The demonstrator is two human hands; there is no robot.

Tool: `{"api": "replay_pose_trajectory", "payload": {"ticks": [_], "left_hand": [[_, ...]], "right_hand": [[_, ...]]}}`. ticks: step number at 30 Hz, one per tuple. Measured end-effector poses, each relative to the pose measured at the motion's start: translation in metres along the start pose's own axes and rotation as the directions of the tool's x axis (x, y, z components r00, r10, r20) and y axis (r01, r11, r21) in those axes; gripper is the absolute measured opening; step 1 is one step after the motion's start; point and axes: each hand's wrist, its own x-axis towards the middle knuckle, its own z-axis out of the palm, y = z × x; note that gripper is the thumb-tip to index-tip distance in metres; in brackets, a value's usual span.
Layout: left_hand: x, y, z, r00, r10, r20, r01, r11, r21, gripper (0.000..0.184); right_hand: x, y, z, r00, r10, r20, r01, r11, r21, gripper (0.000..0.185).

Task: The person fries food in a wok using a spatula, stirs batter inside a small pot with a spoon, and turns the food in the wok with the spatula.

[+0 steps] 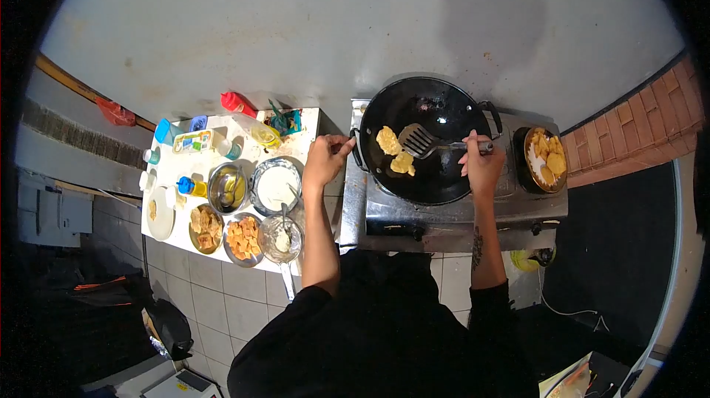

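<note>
The right hand [484, 165] was wrapped round the handle of a slotted spatula [419, 142], whose head lay inside a deep black pan [436, 185] on the stove [466, 213]; two yellow fritters [387, 141] sat left of the spatula's head, on the pan's left side; the left hand [325, 163] had its fingertips at the pan's left handle [358, 150], though I could not tell whether they gripped it; right of the pan, a dish [527, 175] held browned pieces [549, 158]; to the left, a counter [181, 167] carried a bowl [255, 187] of white batter [276, 188], a small saucepan [287, 283], orange chunks [242, 238] in another bowl and a red bottle [238, 104].
</note>
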Motion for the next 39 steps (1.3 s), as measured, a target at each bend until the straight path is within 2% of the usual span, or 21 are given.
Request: {"api": "replay_pose_trajectory", "payload": {"ticks": [5, 7, 11, 13, 17, 19, 20, 22, 24, 27, 29, 33, 35, 36, 38, 39], "left_hand": [[0.001, -0.001, 0.001, 0.999, 0.036, -0.01, -0.036, 0.999, 0.01, 0.029], [0.0, 0.0, 0.001, 1.0, 0.002, 0.005, -0.002, 1.0, 0.009, 0.029], [0.0, -0.002, 0.001, 1.0, -0.002, 0.0, 0.002, 1.0, 0.006, 0.03], [-0.001, 0.0, 0.001, 1.0, -0.001, -0.003, 0.001, 1.0, 0.001, 0.031], [0.0, 0.001, -0.002, 0.999, -0.031, 0.016, 0.031, 0.999, 0.01, 0.031], [0.002, -0.005, -0.003, 0.99, -0.138, 0.031, 0.139, 0.99, -0.029, 0.031], [0.001, -0.007, -0.003, 0.99, -0.14, 0.029, 0.14, 0.99, -0.031, 0.031], [0.001, -0.008, -0.004, 0.996, -0.069, -0.053, 0.066, 0.997, -0.043, 0.03], [-0.001, -0.004, -0.008, 0.995, -0.093, -0.044, 0.092, 0.996, -0.024, 0.03], [0.0, -0.003, -0.008, 0.992, -0.122, -0.015, 0.122, 0.992, -0.028, 0.029], [-0.001, -0.004, -0.006, 0.991, -0.132, 0.005, 0.132, 0.99, -0.05, 0.028], [0.0, -0.006, 0.002, 0.999, -0.046, -0.027, 0.044, 0.997, -0.058, 0.024], [0.002, -0.008, 0.004, 0.999, -0.013, -0.034, 0.011, 0.999, -0.047, 0.023], [0.002, -0.009, 0.004, 0.999, 0.005, -0.049, -0.007, 0.999, -0.039, 0.023], [0.002, -0.012, 0.006, 0.998, 0.026, -0.054, -0.028, 0.999, -0.032, 0.023], [0.003, -0.013, 0.006, 0.999, 0.005, -0.051, -0.007, 0.999, -0.037, 0.023]], "right_hand": [[-0.008, -0.018, -0.003, 0.999, -0.033, 0.042, 0.034, 0.999, -0.027, 0.029], [-0.016, -0.025, -0.005, 0.994, -0.081, 0.067, 0.084, 0.995, -0.047, 0.029], [-0.037, -0.04, -0.004, 0.995, -0.029, 0.094, 0.031, 0.999, -0.021, 0.026], [-0.044, -0.038, -0.003, 0.987, -0.108, 0.116, 0.12, 0.987, -0.107, 0.024], [-0.046, -0.036, -0.008, 0.983, -0.149, 0.104, 0.163, 0.977, -0.139, 0.023], [-0.037, -0.028, -0.016, 0.958, -0.286, -0.002, 0.283, 0.947, -0.15, 0.023], [-0.035, -0.027, -0.021, 0.958, -0.288, 0.001, 0.285, 0.947, -0.151, 0.023], [-0.03, -0.029, -0.028, 0.987, -0.125, -0.096, 0.109, 0.981, -0.162, 0.025], [-0.028, -0.018, -0.029, 0.981, -0.157, -0.109, 0.138, 0.976, -0.166, 0.03], [-0.03, -0.011, -0.028, 0.992, -0.068, -0.104, 0.049, 0.984, -0.169, 0.034], [-0.035, -0.013, -0.021, 0.995, 0.026, -0.1, -0.036, 0.995, -0.096, 0.036], [-0.04, 0.003, -0.008, 0.997, 0.07, -0.031, -0.07, 0.998, 0.007, 0.033], [-0.043, 0.018, -0.006, 0.994, -0.112, 0.011, 0.112, 0.982, -0.149, 0.032], [-0.042, 0.018, -0.007, 0.994, -0.109, 0.009, 0.109, 0.983, -0.15, 0.032], [-0.039, 0.016, -0.008, 0.873, -0.483, 0.063, 0.482, 0.839, -0.252, 0.031], [-0.039, 0.012, -0.007, 0.876, -0.48, 0.057, 0.477, 0.84, -0.257, 0.031]]}}
